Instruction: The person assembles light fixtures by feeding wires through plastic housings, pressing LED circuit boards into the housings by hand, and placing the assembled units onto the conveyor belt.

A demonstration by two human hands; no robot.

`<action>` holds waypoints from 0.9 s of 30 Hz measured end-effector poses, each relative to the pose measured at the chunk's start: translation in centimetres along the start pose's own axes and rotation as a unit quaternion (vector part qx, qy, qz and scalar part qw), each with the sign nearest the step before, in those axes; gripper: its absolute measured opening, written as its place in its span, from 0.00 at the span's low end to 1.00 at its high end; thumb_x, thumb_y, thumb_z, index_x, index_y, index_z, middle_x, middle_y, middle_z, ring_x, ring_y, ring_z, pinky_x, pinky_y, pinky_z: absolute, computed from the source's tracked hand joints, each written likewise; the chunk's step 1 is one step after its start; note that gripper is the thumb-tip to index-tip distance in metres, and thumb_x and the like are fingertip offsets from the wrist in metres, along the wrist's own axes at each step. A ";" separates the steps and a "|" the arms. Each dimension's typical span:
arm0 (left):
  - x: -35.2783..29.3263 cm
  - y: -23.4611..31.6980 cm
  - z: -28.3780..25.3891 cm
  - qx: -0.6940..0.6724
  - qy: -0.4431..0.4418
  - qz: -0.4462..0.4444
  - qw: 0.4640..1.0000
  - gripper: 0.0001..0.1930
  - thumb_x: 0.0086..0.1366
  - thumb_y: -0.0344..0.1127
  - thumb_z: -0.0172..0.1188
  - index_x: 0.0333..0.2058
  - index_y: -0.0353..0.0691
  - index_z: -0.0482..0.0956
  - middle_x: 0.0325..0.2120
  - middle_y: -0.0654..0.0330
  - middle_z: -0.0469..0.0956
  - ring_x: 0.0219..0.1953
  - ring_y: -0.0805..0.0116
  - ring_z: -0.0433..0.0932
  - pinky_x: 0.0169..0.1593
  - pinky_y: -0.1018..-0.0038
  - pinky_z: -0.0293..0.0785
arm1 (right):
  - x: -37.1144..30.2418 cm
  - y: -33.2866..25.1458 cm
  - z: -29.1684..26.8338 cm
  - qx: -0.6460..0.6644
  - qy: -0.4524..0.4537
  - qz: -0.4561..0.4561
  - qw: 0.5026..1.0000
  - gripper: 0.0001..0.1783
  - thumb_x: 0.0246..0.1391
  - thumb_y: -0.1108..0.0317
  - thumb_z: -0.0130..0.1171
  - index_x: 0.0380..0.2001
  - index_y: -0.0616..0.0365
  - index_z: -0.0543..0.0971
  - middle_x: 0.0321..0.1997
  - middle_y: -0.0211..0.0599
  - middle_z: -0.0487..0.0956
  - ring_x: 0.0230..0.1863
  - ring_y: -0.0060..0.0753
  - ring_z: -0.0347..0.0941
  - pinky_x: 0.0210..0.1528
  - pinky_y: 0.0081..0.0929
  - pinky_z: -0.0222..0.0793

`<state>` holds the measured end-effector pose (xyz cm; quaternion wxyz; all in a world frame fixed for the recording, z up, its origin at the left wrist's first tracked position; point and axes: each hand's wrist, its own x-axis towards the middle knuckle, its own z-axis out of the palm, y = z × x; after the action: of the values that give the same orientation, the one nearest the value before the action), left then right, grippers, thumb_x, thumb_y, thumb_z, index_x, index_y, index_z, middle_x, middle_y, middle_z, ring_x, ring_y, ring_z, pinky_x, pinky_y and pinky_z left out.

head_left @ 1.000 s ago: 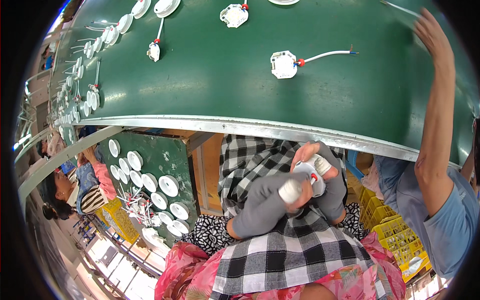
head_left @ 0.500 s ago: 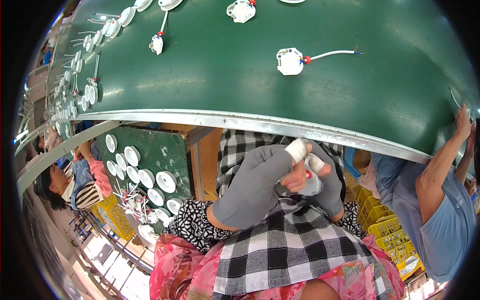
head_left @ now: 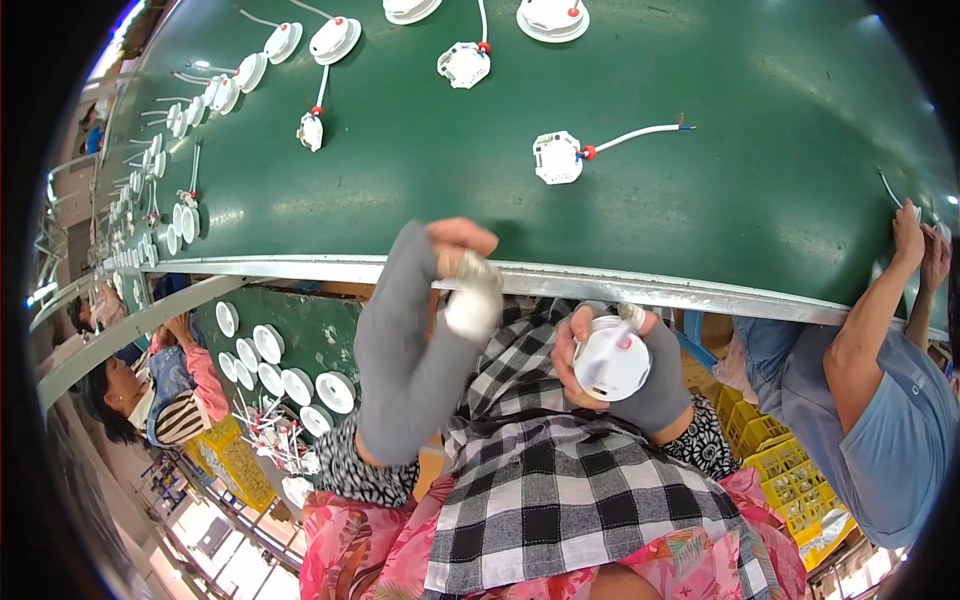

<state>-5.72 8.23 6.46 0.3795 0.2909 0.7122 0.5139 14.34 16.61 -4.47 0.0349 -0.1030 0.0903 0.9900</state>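
Note:
My right hand (head_left: 650,375), in a grey fingerless glove, is closed round a white round lamp housing (head_left: 608,368) above my lap. A red ring and a blurred white cable show on the housing's face. My left hand (head_left: 440,275), gloved alike with white tape on a finger, is raised at the belt's metal edge. Its fingers are blurred but look apart, and I see nothing in them. On the green belt beyond lies a white octagonal lamp module (head_left: 558,158) with a red ring and white cable. Another module (head_left: 464,65) lies farther off.
A metal rail (head_left: 650,287) edges the green belt (head_left: 760,120). Assembled round lamps (head_left: 335,40) line its far left. White rings (head_left: 335,392) and cabled modules (head_left: 275,435) lie on a side table at left. A co-worker's hands (head_left: 915,240) are at right, above yellow crates (head_left: 795,480).
My left hand has left the lamp housing and swung up and left to the belt edge. The right hand now holds the housing alone, its face turned into view.

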 end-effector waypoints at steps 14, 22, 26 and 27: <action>-1.1 -6.1 3.1 -0.054 -0.276 -0.071 0.957 0.31 0.69 0.46 0.56 0.61 0.31 0.60 0.55 0.46 0.69 0.57 0.55 0.69 0.59 0.64 0.65 | 1.0 -4.1 7.9 -0.894 0.064 -0.188 0.401 0.55 0.28 0.63 0.76 0.64 0.49 0.62 0.46 0.42 0.64 0.41 0.42 0.73 0.38 0.35 0.73; -1.2 -7.2 3.0 -0.153 -0.303 -0.046 0.940 0.45 0.64 0.45 0.63 0.69 0.36 0.44 0.63 0.50 0.59 0.65 0.60 0.60 0.66 0.67 0.57 | 0.4 -4.9 7.2 -0.914 0.020 -0.130 0.383 0.46 0.29 0.57 0.76 0.57 0.50 0.70 0.44 0.41 0.65 0.38 0.42 0.74 0.38 0.34 0.74; -0.8 -6.8 3.3 -0.120 -0.271 -0.079 0.952 0.57 0.44 0.47 0.79 0.66 0.39 0.50 0.59 0.55 0.64 0.62 0.64 0.65 0.64 0.69 0.60 | 0.2 -5.3 7.3 -0.889 -0.001 -0.098 0.447 0.39 0.35 0.58 0.74 0.54 0.51 0.72 0.43 0.39 0.68 0.42 0.44 0.73 0.39 0.36 0.74; -0.7 -6.9 2.9 -0.143 -0.295 -0.118 0.938 0.54 0.44 0.47 0.78 0.65 0.39 0.53 0.56 0.56 0.67 0.59 0.65 0.67 0.63 0.70 0.61 | 0.0 -5.8 7.5 -0.888 -0.002 -0.096 0.449 0.39 0.35 0.58 0.74 0.54 0.51 0.72 0.43 0.39 0.68 0.42 0.44 0.73 0.39 0.36 0.74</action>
<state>-3.08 7.09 -0.47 0.6676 0.2862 0.5167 0.4533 13.35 23.65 1.78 0.0197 -0.0843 -0.8487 0.5217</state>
